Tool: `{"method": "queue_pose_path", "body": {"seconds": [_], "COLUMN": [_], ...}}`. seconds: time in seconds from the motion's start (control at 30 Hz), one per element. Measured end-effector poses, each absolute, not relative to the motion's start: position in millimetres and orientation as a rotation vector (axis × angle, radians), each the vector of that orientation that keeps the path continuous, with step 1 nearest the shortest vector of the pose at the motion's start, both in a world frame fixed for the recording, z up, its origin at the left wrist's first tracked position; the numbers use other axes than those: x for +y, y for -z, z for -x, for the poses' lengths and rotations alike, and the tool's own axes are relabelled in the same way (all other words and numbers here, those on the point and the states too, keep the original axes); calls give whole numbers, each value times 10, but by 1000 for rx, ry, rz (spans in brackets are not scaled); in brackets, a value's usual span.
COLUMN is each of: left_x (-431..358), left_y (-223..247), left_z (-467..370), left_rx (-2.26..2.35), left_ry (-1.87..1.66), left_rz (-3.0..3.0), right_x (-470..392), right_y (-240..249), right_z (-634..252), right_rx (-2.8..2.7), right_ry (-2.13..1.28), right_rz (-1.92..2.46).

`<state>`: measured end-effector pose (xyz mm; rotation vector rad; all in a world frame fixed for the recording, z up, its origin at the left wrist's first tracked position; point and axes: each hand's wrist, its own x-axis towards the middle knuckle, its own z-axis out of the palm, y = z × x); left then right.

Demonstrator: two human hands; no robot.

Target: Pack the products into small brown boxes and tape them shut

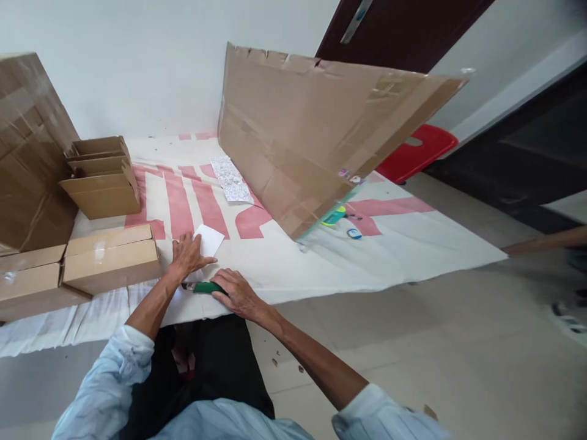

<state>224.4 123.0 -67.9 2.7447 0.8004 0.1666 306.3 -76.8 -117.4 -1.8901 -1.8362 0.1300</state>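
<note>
My left hand [186,253] lies on the table with its fingers spread, at the near left edge of a small white piece of paper [211,239]. Just below it, my right hand [236,292] is closed around the right end of a green-handled tool [204,287]. The tool lies low at the table's front edge. Its dark tip points left, under my left wrist, and I cannot make out its exact kind. Behind the white paper, a patterned sheet of paper [232,181] rests on the cloth.
Closed cardboard boxes [112,260], an open-topped carton [104,186] and a large box [34,146] stand left. A big cardboard panel [312,122] leans upright beyond my hands. Near it lie a tape roll [354,233] and a red chair [417,150]. Another person's arm [545,240] reaches the table's right corner.
</note>
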Motion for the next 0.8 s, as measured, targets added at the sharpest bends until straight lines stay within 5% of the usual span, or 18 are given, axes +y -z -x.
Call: {"method": "queue_pose_path", "body": {"seconds": [0.57, 0.8], "left_x": [1035, 464], "left_y": [409, 635], "left_z": [-1683, -924], "left_rx": [723, 544], "left_ry": [-545, -570], "left_rz": [-1834, -1284], "right_x": [-172, -755], "right_y": [1198, 958], "right_z": [-2410, -2255], "right_rx": [-1538, -740], "right_ry": [-59, -617], "right_rz": [1781, 1330]}}
